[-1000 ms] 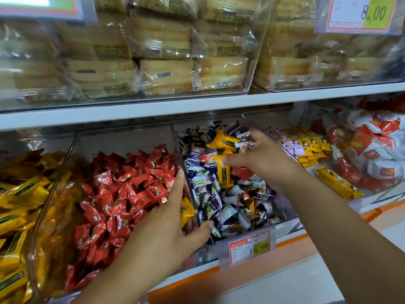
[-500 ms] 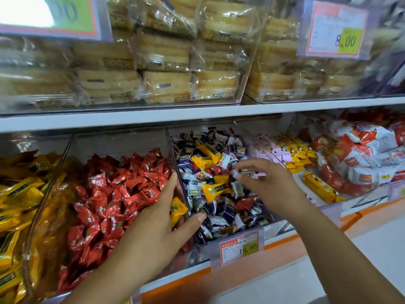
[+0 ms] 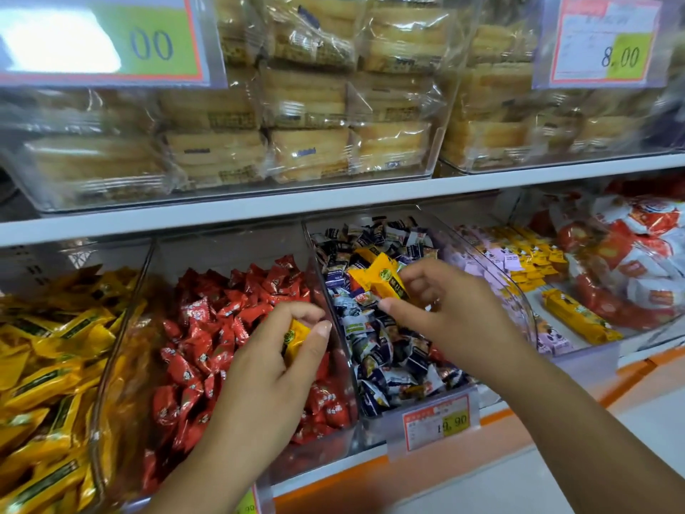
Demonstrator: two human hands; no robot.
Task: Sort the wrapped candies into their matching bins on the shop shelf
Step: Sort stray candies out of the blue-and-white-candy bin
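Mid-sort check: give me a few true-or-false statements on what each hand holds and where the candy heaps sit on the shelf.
1. The left hand holds a yellow candy. True.
2. The right hand is empty. False: it pinches a second yellow candy above the blue-and-white candies.
3. The heap of yellow candies lies right of the red candies. False: it lies to their left.
4. The orange price tag in front of the blue-and-white candies reads 19.90. True.

Left grip (image 3: 274, 365) pinches yellow candy (image 3: 296, 337); right grip (image 3: 444, 313) pinches second yellow candy (image 3: 381, 280); arms outstretched.
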